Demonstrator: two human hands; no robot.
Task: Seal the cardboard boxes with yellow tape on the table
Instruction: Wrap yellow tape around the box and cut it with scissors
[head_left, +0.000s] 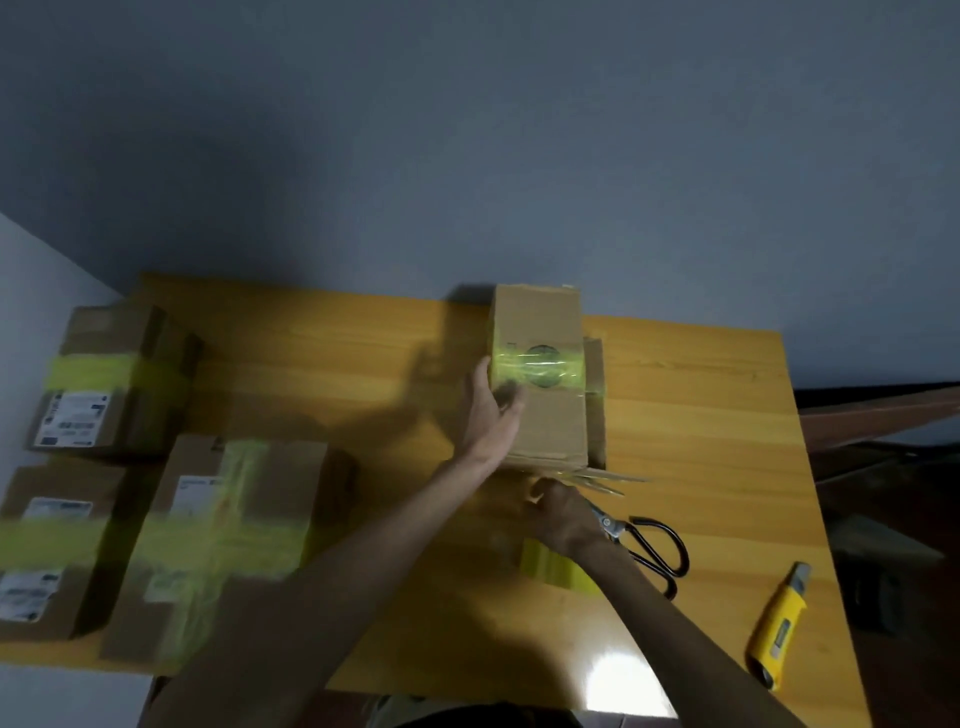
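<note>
Along the near right edge of the table (675, 415) lies a yellow utility knife (777, 626), close to the drop. Black-handled scissors (655, 551) lie just beyond it, blades pointing toward the work.

Beside the scissors, the right hand (563, 514) works at the near end of the box (545, 431), fingers curled. Blur hides what they hold, so its grip cannot be told. A patch of yellow tape (553, 566) shows under that wrist; whether it is the roll or a loose length is unclear.

The box lies lengthwise at mid-table, flaps or tape strands splayed at its near end. A tape band (537, 369) already crosses its top. The left hand (491, 415) grips its left edge, thumb over the top, steadying it.

Judgement: the step in hand is closing the near end of this box. The next move calls for a strip drawn over that end and pressed flat while the left hand keeps the box from sliding.

To the left, three taped boxes (223, 540) crowd that side, near the table's edge. Open room lies right of the box and between it and the taped ones. The box's far end sits close to the table's far edge, against the wall (519, 156).
</note>
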